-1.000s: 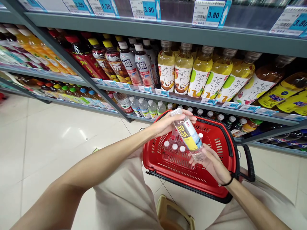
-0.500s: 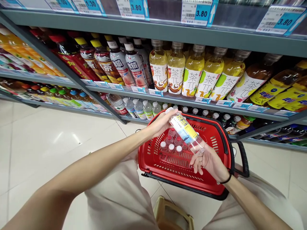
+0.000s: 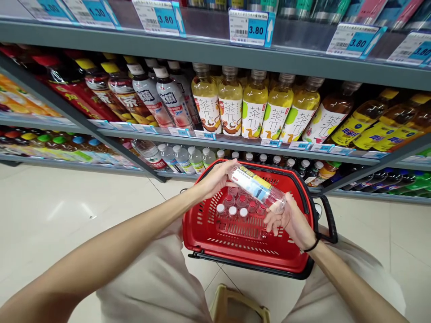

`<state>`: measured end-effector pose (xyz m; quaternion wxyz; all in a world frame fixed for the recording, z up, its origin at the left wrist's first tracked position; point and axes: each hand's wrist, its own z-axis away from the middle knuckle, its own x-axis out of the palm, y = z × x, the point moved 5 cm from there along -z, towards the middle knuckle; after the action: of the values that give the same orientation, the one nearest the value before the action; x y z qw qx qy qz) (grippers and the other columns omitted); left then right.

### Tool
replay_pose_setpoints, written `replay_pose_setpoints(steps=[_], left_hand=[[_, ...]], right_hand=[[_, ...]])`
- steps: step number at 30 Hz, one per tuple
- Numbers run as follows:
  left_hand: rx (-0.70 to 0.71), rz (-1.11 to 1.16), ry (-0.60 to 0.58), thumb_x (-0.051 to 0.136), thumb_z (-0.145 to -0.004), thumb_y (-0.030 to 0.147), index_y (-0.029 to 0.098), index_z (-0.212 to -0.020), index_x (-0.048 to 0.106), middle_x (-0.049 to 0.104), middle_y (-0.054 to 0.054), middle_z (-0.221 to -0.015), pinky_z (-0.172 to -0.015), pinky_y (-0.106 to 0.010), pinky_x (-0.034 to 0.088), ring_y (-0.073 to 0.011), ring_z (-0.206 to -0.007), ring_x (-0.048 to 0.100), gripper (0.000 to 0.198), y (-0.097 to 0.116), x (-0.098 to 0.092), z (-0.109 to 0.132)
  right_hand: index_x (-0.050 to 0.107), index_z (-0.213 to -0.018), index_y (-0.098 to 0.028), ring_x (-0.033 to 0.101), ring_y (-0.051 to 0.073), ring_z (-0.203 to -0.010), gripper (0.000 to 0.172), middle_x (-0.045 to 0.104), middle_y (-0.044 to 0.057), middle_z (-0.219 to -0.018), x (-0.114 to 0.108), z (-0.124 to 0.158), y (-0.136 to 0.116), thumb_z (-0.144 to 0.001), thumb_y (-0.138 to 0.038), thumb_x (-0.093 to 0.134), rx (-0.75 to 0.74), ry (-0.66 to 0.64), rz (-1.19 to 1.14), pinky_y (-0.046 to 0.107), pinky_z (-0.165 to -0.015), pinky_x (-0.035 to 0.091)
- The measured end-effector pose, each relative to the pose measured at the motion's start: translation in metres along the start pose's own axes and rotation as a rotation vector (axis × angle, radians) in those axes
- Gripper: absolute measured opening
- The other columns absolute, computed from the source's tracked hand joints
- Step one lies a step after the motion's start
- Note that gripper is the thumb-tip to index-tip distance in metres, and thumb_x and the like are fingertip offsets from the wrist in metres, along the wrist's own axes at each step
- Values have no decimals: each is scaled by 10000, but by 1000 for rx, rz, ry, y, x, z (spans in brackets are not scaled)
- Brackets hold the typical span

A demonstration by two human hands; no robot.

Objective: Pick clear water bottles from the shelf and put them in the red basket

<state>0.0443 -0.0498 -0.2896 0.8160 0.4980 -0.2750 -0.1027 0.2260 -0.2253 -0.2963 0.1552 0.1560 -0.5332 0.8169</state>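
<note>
Both hands hold a clear soda bottle (image 3: 256,187) with a yellow and blue label, tilted almost flat above a red shopping basket (image 3: 205,224). My left hand (image 3: 217,178) is wrapped round its cap end. My right hand (image 3: 290,218) cups its base from below, fingers partly spread. Several small bottles with red and white caps (image 3: 239,205) stand inside the basket.
Grey store shelves (image 3: 235,54) carry tea bottles (image 3: 254,110) ahead, water bottles (image 3: 182,158) on the lower shelf, and price tags (image 3: 249,27) above. The basket's black handle (image 3: 328,220) sticks out right. A wooden stool (image 3: 235,303) is between my knees on the tiled floor (image 3: 60,206).
The soda bottle has been tipped from slanted upright to nearly level and turned, its label now showing small print. The view shifted right and slightly up.
</note>
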Motion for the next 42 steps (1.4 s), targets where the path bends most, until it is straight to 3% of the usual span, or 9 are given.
replay_pose_setpoints(steps=[5, 10, 18, 21, 25, 29, 34, 37, 42], left_hand=[[-36, 118, -43, 484, -991, 613, 104, -1060, 694, 796, -211, -1093, -785, -340, 582, -278, -938, 763, 555, 7, -1, 1], [-87, 210, -38, 423, -986, 609, 79, -1103, 675, 770, -273, -1183, -932, -439, 587, -344, -1040, 779, 598, 11, -3, 6], [-89, 330, -115, 378, -976, 654, 54, -1112, 683, 764, -298, -1180, -1102, -527, 524, -359, -1061, 779, 687, 13, -5, 8], [-78, 338, -171, 405, -954, 677, 51, -1111, 698, 750, -306, -1216, -1131, -522, 498, -362, -1095, 769, 708, 13, -5, 8], [-42, 329, -216, 458, -938, 684, 52, -1138, 720, 726, -300, -1289, -1154, -504, 462, -369, -1191, 732, 713, 16, -7, 11], [28, 345, -285, 533, -917, 654, 67, -1073, 754, 717, -268, -1338, -1156, -498, 440, -389, -1317, 658, 647, 23, -4, 17], [105, 346, -339, 571, -924, 583, 110, -1118, 753, 749, -208, -1309, -1171, -520, 394, -382, -1293, 671, 543, 28, 4, 23], [132, 306, -342, 597, -918, 547, 128, -1137, 739, 762, -193, -1282, -1159, -509, 389, -364, -1268, 681, 494, 28, 9, 25], [147, 213, -321, 630, -912, 470, 165, -1110, 712, 762, -163, -1285, -1060, -459, 458, -327, -1213, 691, 372, 27, 17, 28]], right_hand=[[695, -1028, -167, 784, 173, -771, 401, 805, 84, -934, -3, 3, -10, -859, -484, 874, -314, 104, 167, 263, -750, 651], [612, -1381, -244, 746, 212, -1177, 619, 715, 101, -1374, -9, 16, -12, -837, -259, 907, -573, 168, 475, 316, -1020, 632], [423, -1634, -225, 588, 256, -1434, 788, 611, 164, -1516, 8, 42, -24, -937, 32, 686, -1191, -8, 1225, 418, -1188, 548], [363, -1672, -190, 567, 288, -1450, 872, 578, 208, -1535, 6, 43, -22, -909, 68, 697, -1272, 3, 1319, 458, -1179, 556], [488, -1583, -240, 615, 264, -1391, 733, 612, 163, -1482, 0, 38, -17, -928, -18, 731, -1140, 109, 1182, 445, -1164, 567], [610, -1382, -245, 741, 226, -1178, 531, 715, 105, -1302, -5, 25, -11, -903, -211, 838, -757, 202, 701, 353, -1024, 647], [646, -1165, -177, 779, 181, -742, 371, 794, 84, -914, 5, 15, -5, -965, -463, 773, -382, 91, 241, 282, -725, 670], [667, -971, -149, 740, 182, -609, 492, 772, 101, -810, 9, 14, -2, -983, -641, 663, -232, 30, 98, 245, -525, 598], [661, -932, -144, 692, 201, -468, 765, 741, 114, -682, 7, 12, 9, -940, -875, 434, 59, 7, -47, 207, -349, 434]])
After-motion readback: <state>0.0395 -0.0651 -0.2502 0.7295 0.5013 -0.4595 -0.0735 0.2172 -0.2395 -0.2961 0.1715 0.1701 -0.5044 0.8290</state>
